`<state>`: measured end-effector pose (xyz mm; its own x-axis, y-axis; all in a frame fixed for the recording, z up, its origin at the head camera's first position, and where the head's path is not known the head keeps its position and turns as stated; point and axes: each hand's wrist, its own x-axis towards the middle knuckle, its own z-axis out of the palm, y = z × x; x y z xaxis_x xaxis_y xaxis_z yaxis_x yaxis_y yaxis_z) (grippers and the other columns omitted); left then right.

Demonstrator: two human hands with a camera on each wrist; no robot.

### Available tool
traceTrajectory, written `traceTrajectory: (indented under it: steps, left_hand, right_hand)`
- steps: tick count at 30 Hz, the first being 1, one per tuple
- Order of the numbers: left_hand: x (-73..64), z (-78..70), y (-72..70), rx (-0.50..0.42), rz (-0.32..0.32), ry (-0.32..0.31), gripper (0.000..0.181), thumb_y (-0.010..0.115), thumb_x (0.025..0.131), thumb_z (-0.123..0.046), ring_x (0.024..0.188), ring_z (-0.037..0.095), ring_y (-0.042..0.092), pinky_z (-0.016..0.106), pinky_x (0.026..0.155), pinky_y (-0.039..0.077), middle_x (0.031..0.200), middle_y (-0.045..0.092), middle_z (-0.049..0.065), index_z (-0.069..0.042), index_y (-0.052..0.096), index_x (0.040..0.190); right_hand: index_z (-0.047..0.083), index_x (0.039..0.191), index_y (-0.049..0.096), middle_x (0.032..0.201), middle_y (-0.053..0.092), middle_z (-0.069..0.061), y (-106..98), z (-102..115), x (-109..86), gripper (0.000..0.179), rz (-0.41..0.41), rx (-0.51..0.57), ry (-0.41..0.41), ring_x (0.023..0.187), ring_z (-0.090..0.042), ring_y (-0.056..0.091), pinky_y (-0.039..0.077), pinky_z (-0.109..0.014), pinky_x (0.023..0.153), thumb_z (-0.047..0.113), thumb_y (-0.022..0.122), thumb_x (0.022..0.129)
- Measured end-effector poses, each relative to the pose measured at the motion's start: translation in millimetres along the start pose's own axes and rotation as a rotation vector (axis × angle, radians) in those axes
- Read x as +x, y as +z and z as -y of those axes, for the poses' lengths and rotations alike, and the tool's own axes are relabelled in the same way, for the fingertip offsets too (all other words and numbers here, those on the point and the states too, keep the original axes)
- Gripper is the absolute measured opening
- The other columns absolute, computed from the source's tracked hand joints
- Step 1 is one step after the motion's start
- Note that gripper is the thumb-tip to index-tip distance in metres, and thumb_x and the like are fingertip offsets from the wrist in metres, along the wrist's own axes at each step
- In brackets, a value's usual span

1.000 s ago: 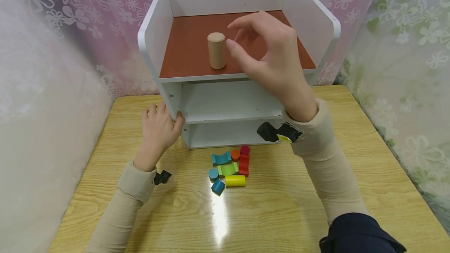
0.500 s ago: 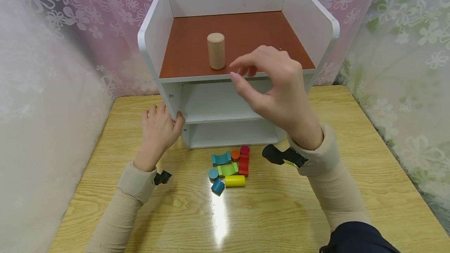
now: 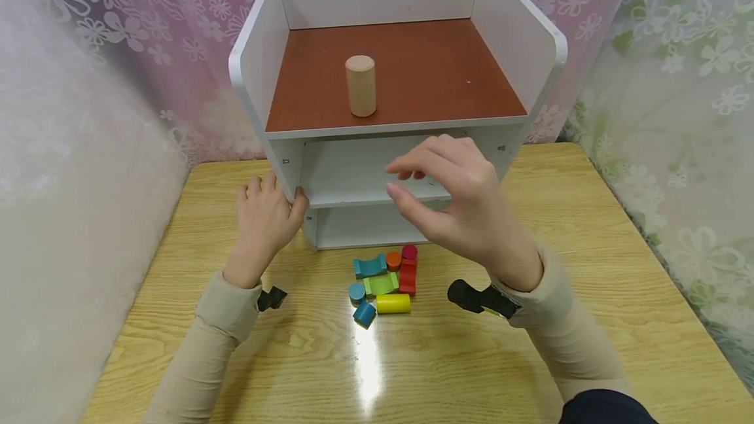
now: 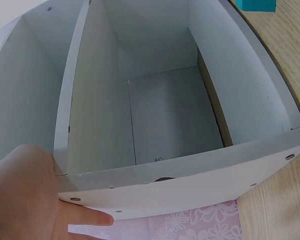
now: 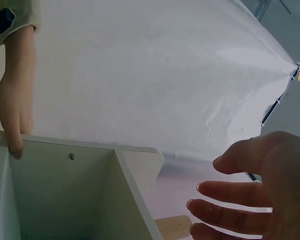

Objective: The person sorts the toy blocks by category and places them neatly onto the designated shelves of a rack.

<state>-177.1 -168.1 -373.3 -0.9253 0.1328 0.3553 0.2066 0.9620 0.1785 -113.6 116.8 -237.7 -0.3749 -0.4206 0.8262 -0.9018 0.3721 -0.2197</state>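
Note:
A plain wooden cylinder (image 3: pixel 361 87) stands upright on the brown top of a small white shelf unit (image 3: pixel 397 128), near its front edge. My left hand (image 3: pixel 264 230) grips the unit's left side panel, thumb on the inner face and fingers outside, as the left wrist view also shows. My right hand (image 3: pixel 459 205) hovers in front of the middle compartment, fingers loosely bent and thumb apart, holding nothing. Below it on the table lie coloured blocks: a yellow cylinder (image 3: pixel 393 303), a green arch (image 3: pixel 381 284), a red arch (image 3: pixel 408 277), a teal arch (image 3: pixel 370 267).
Small round blocks lie among the arches: orange (image 3: pixel 393 261), dark pink (image 3: pixel 409 252), light blue (image 3: pixel 357 292) and a darker blue one (image 3: pixel 364 313). The wooden table (image 3: pixel 471 365) carries everything, with a floral pink curtain (image 3: pixel 206 51) behind the unit.
My right hand has drawn down and away from the wooden cylinder, from beside it to in front of the middle compartment. The cylinder and left hand stay put.

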Motion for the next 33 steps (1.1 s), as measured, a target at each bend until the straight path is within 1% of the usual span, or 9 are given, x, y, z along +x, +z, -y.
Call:
traceTrajectory:
  steps: [6, 13, 18, 21, 27, 30, 33]
  left_hand:
    - [0.1, 0.4, 0.9, 0.002, -0.008, 0.004, 0.056, 0.025, 0.096, -0.043, 0.097, 0.042, 0.045, 0.056, 0.085, 0.031, 0.115, 0.053, 0.018, -0.007, 0.047, 0.133]
    - [-0.2, 0.2, 1.7, 0.015, -0.006, 0.001, 0.056, 0.026, 0.096, -0.043, 0.099, 0.043, 0.045, 0.057, 0.086, 0.031, 0.114, 0.053, 0.019, -0.006, 0.048, 0.132]
    - [0.4, -0.1, 0.8, 0.010, -0.004, 0.004, 0.057, 0.025, 0.096, -0.044, 0.100, 0.043, 0.045, 0.058, 0.086, 0.031, 0.116, 0.052, 0.019, -0.007, 0.048, 0.132]
    - [1.1, -0.1, 0.9, 0.015, 0.002, -0.004, 0.056, 0.025, 0.096, -0.044, 0.101, 0.043, 0.044, 0.057, 0.087, 0.031, 0.116, 0.052, 0.018, -0.008, 0.050, 0.130]
    - [1.6, 0.3, 1.2, 0.017, 0.012, -0.012, 0.055, 0.024, 0.096, -0.044, 0.101, 0.042, 0.044, 0.057, 0.087, 0.030, 0.115, 0.051, 0.018, -0.008, 0.052, 0.126]
    - [0.7, 0.5, 1.2, 0.011, 0.008, -0.005, 0.055, 0.025, 0.095, -0.044, 0.100, 0.042, 0.044, 0.057, 0.086, 0.031, 0.115, 0.052, 0.018, -0.007, 0.050, 0.127]
    - [-0.4, 0.4, 1.1, 0.013, 0.013, 0.001, 0.054, 0.024, 0.096, -0.044, 0.100, 0.043, 0.044, 0.057, 0.085, 0.031, 0.115, 0.052, 0.018, -0.008, 0.051, 0.126]
  right_hand:
    - [0.009, 0.089, 0.069, 0.081, 0.063, 0.002, 9, -3, -20.0, 0.011, 0.058, 0.007, 0.027, 0.077, -0.013, 0.055, 0.036, -0.033, 0.076, 0.017, 0.065, 0.081]
    - [0.011, 0.091, 0.069, 0.084, 0.063, 0.004, 17, -5, -42.5, 0.012, 0.140, 0.018, 0.085, 0.080, -0.013, 0.056, 0.036, -0.034, 0.075, 0.019, 0.067, 0.082]
    - [0.014, 0.093, 0.069, 0.088, 0.063, 0.006, 26, -7, -62.0, 0.014, 0.215, -0.004, 0.113, 0.084, -0.011, 0.055, 0.035, -0.032, 0.077, 0.021, 0.068, 0.082]
    - [0.014, 0.094, 0.069, 0.088, 0.062, 0.007, 33, -9, -74.4, 0.014, 0.255, -0.013, 0.111, 0.084, -0.011, 0.054, 0.035, -0.031, 0.075, 0.023, 0.068, 0.082]
    - [0.016, 0.093, 0.069, 0.089, 0.062, 0.009, 47, -10, -98.1, 0.015, 0.360, -0.047, 0.141, 0.081, -0.010, 0.052, 0.035, -0.029, 0.072, 0.026, 0.068, 0.082]
    - [0.017, 0.095, 0.069, 0.092, 0.063, 0.009, 54, -10, -110.9, 0.017, 0.393, -0.061, 0.153, 0.083, -0.011, 0.053, 0.036, -0.030, 0.073, 0.026, 0.070, 0.081]
    - [0.017, 0.097, 0.069, 0.095, 0.063, 0.008, 61, -11, -123.9, 0.020, 0.408, -0.086, 0.155, 0.087, -0.012, 0.054, 0.038, -0.031, 0.076, 0.026, 0.071, 0.079]
